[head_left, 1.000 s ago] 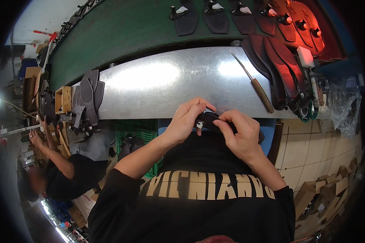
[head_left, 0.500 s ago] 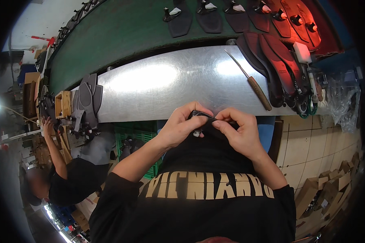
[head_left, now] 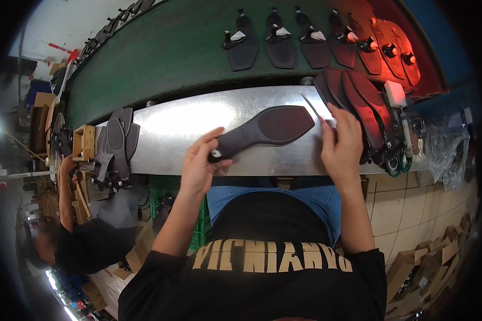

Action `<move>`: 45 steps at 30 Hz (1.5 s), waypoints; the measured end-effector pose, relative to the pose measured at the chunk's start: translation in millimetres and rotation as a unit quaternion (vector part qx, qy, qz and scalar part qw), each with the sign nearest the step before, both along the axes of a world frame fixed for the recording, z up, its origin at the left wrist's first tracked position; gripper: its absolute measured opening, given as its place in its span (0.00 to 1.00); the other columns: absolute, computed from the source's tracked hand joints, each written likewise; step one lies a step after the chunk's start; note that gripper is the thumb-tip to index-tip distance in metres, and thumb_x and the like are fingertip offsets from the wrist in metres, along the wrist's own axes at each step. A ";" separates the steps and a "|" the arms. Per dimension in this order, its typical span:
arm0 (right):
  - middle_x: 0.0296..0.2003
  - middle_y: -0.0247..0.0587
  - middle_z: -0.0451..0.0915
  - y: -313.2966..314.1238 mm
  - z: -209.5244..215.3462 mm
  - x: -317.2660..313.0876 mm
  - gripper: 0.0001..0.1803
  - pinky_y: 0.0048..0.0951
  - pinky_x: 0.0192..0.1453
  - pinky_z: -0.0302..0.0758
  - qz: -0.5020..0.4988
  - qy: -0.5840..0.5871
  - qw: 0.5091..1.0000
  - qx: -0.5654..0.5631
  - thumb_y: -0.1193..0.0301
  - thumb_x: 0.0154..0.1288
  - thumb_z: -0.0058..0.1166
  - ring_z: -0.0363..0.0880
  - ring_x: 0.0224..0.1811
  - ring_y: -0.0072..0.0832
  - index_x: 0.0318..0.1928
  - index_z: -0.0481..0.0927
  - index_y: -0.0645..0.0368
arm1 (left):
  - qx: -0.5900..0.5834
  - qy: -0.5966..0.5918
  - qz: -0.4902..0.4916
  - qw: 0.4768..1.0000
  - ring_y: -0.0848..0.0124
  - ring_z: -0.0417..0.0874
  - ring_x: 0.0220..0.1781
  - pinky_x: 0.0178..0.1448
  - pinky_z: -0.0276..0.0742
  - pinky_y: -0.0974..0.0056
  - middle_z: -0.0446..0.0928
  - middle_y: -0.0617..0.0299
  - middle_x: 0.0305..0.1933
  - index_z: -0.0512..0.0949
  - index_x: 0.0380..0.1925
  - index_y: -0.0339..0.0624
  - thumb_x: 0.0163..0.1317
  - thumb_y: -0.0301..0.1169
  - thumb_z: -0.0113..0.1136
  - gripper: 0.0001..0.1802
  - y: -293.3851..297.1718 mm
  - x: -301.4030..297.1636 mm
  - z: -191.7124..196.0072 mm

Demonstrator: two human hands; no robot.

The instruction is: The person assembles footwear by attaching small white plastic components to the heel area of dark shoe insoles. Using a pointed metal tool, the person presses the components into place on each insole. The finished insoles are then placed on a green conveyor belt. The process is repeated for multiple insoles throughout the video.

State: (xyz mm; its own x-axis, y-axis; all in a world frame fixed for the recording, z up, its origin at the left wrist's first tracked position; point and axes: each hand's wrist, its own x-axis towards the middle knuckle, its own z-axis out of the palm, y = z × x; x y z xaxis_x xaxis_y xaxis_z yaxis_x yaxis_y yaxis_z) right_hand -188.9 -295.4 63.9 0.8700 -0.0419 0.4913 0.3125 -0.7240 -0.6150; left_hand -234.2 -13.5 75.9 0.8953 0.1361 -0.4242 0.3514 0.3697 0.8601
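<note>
Spanning the middle of the metal tabletop (head_left: 166, 128), the dark sole (head_left: 251, 131) is now being held out over the surface. The two grips are no longer meeting at the tabletop's near edge, as in the preceding views: they are separating, and the left grip (head_left: 201, 166) alone is supporting the sole. This parting is leaving the right grip (head_left: 341, 147) free of the sole and is bringing it over the pointed tool (head_left: 310, 105), towards the tabletop's right end. The left grip is pinching the narrow end closely between thumb and fingers, beside a small white fitting (head_left: 216, 153). The right grip is curling, half open, where the tool's handle is disappearing from view; whether it is closing on that handle, one cannot tell. The sole's long axis is running along the tabletop's length, slanting slightly: the narrow end is pointing left and towards the near edge, the broad, angular end right and towards the far edge. Its oval panel (head_left: 286, 124) is facing up. Further dark soles (head_left: 359, 101) are lying at the tabletop's right end. Any gap beneath the held sole is remaining unclear.
</note>
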 end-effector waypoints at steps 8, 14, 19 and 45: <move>0.33 0.39 0.73 -2.4 -1.5 -17.4 0.15 0.26 0.39 0.70 0.015 0.092 0.985 0.144 0.80 0.67 0.46 0.73 0.33 0.27 0.52 0.77 0.64 | -0.170 0.127 -0.009 0.977 0.53 0.84 0.49 0.38 0.87 0.67 0.76 0.41 0.50 0.69 0.56 0.29 0.66 0.33 0.50 0.22 -14.8 -7.6 -4.9; 0.24 0.33 0.77 41.7 24.6 -73.3 0.33 0.17 0.32 0.68 0.240 0.388 0.811 0.366 0.80 0.65 0.46 0.73 0.27 0.15 0.71 0.57 0.57 | -0.385 0.205 0.017 0.900 0.63 0.84 0.46 0.35 0.82 0.72 0.79 0.54 0.45 0.73 0.47 0.39 0.63 0.36 0.60 0.17 -45.2 -4.0 -15.8; 0.24 0.35 0.78 46.9 13.4 -79.5 0.37 0.18 0.32 0.69 0.224 0.421 0.775 0.414 0.80 0.65 0.47 0.75 0.26 0.17 0.72 0.51 0.57 | -0.405 0.218 0.026 0.887 0.66 0.83 0.43 0.26 0.72 0.74 0.80 0.55 0.42 0.76 0.45 0.40 0.63 0.40 0.61 0.17 -62.2 -0.6 -18.2; 0.23 0.34 0.73 44.8 1.4 -81.3 0.33 0.13 0.18 0.58 0.267 0.534 0.605 0.527 0.73 0.73 0.45 0.64 0.16 0.13 0.74 0.51 0.51 | -0.015 0.032 0.059 0.998 0.77 0.73 0.17 0.20 0.67 0.73 0.76 0.60 0.19 0.77 0.22 0.39 0.68 0.62 0.43 0.36 -81.9 6.9 1.1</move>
